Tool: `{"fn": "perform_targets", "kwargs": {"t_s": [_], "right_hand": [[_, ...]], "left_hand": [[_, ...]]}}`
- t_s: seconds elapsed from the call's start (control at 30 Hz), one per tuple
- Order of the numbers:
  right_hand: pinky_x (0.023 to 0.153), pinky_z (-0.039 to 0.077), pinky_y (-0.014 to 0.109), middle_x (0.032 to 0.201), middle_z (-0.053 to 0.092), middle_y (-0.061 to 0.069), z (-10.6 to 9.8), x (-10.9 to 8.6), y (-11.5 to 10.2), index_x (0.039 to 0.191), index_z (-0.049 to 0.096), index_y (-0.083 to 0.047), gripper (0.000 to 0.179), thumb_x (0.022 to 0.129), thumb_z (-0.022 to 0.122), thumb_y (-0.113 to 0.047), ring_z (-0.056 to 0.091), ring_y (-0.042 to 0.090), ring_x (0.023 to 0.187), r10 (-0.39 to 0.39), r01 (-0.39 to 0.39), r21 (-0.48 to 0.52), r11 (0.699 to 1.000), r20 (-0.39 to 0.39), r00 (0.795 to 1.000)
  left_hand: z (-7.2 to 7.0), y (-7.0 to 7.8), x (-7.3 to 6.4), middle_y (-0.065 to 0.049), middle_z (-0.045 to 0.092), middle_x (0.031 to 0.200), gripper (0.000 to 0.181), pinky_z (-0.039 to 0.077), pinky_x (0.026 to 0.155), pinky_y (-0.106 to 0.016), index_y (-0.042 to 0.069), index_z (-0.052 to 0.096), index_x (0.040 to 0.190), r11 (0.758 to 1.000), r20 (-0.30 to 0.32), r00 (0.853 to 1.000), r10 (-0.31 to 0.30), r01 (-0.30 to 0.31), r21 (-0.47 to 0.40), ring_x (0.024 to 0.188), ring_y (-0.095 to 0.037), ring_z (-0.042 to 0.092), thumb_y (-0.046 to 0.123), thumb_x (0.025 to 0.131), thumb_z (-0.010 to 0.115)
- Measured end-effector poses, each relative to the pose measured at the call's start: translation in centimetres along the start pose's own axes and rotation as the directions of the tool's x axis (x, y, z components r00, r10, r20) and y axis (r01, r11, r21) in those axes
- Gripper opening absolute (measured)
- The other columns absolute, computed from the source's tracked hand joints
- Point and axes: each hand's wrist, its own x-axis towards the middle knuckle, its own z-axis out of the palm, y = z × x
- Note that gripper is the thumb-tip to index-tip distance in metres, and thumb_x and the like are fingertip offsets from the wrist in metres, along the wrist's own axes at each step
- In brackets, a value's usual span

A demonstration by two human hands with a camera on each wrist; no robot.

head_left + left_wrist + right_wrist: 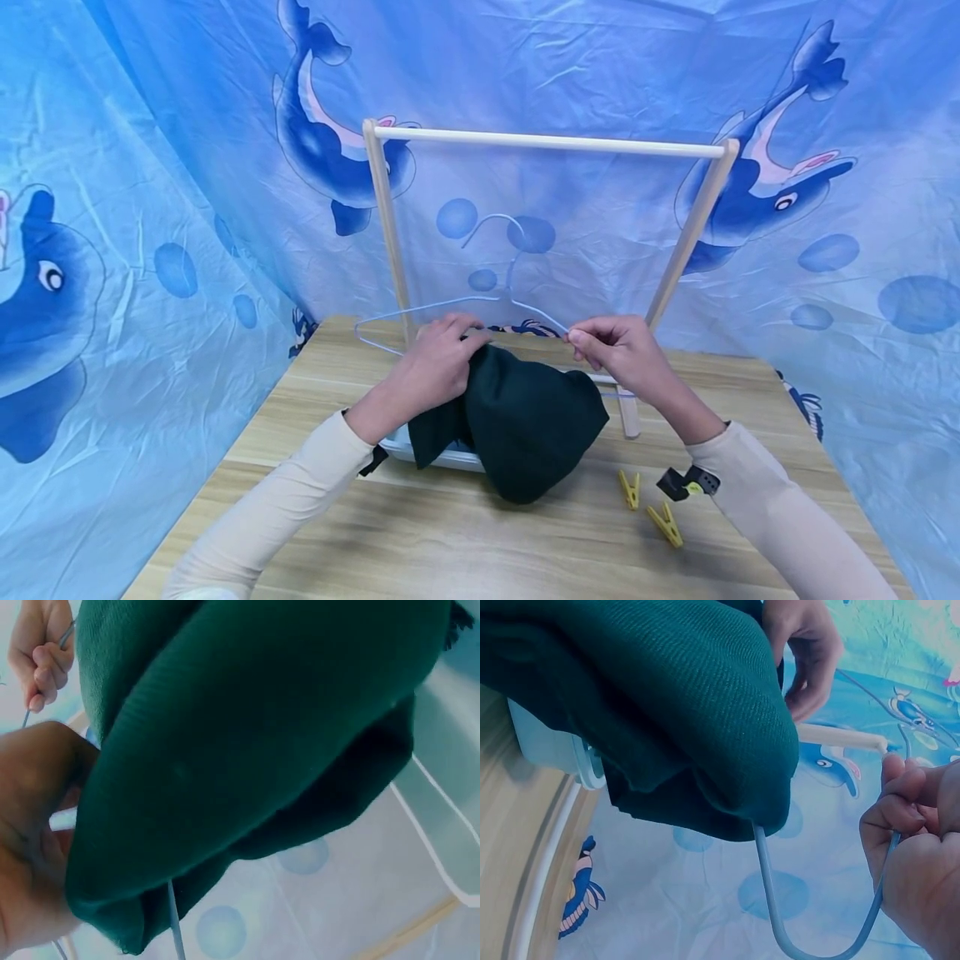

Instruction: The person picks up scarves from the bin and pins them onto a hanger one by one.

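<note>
Dark green cloth (532, 417) hangs in folds over the lower bar of a light blue wire hanger (769, 885). My left hand (442, 362) grips the upper edge of the cloth near the middle of the hanger, fingers on top. In the left wrist view the bar runs into the fold of the cloth (247, 735). With thumb and fingertips, my right hand (618, 350) pinches the right sloping arm of the hanger. The hook points up and curves to the left. Most of the lower bar is hidden by the cloth.
A wooden rack with a white top rail (547, 142) stands behind the hanger. Under the cloth sits a pale plastic tub (442, 456), partly covered. Two yellow clothespins (666, 527) lie on the wooden table (375, 533) at the right. A blue dolphin-print curtain (600, 67) surrounds the table.
</note>
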Motion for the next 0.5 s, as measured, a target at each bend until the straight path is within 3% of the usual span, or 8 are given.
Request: {"fn": "perform_targets", "kwargs": {"t_s": [0.1, 0.23, 0.33, 0.5], "right_hand": [[0.044, 0.036, 0.03, 0.067, 0.06, 0.002, 0.1, 0.06, 0.11, 0.093, 0.074, 0.001, 0.017, 0.102, 0.06, -0.004, 0.047, 0.023, 0.052, 0.004, -0.003, -0.012, 1.0, 0.003, 1.0], [0.044, 0.037, 0.029, 0.066, 0.059, 0.006, 0.2, 0.07, 0.17, 0.093, 0.074, -0.001, 0.018, 0.103, 0.06, -0.005, 0.048, 0.02, 0.052, 0.016, -0.016, -0.027, 1.0, 0.001, 1.0], [0.045, 0.038, 0.029, 0.066, 0.06, 0.004, 0.25, 0.08, 0.1, 0.093, 0.074, -0.001, 0.017, 0.103, 0.06, -0.006, 0.048, 0.02, 0.053, 0.025, -0.025, -0.033, 0.999, 0.001, 1.0], [0.045, 0.038, 0.028, 0.067, 0.061, 0.0, 0.4, 0.06, -0.01, 0.093, 0.074, 0.0, 0.017, 0.102, 0.061, -0.004, 0.049, 0.019, 0.053, 0.015, -0.015, -0.026, 1.0, 0.002, 1.0]], "left_hand": [[0.18, -0.01, 0.08, -0.013, 0.065, 0.123, 0.041, 0.049, 0.102, -0.045, 0.005, 0.071, 0.12, 0.983, 0.047, 0.991, 0.126, -0.118, -0.141, 0.118, -0.031, 0.058, -0.009, 0.085, 0.055], [-0.08, 0.15, -0.08, -0.007, 0.059, 0.136, 0.053, 0.04, 0.112, -0.047, 0.012, 0.064, 0.131, 0.942, 0.194, 0.948, 0.253, -0.195, -0.273, 0.131, -0.028, 0.051, -0.005, 0.081, 0.056], [-0.26, 0.26, -0.22, -0.005, 0.055, 0.142, 0.06, 0.037, 0.114, -0.049, 0.017, 0.057, 0.137, 0.944, 0.284, 0.922, 0.264, -0.186, -0.273, 0.135, -0.028, 0.047, -0.003, 0.081, 0.063], [-0.13, 0.23, -0.17, -0.003, 0.062, 0.128, 0.046, 0.042, 0.108, -0.047, 0.019, 0.06, 0.124, 0.965, 0.313, 0.921, 0.232, -0.179, -0.19, 0.12, -0.025, 0.057, 0.01, 0.085, 0.083]]}}
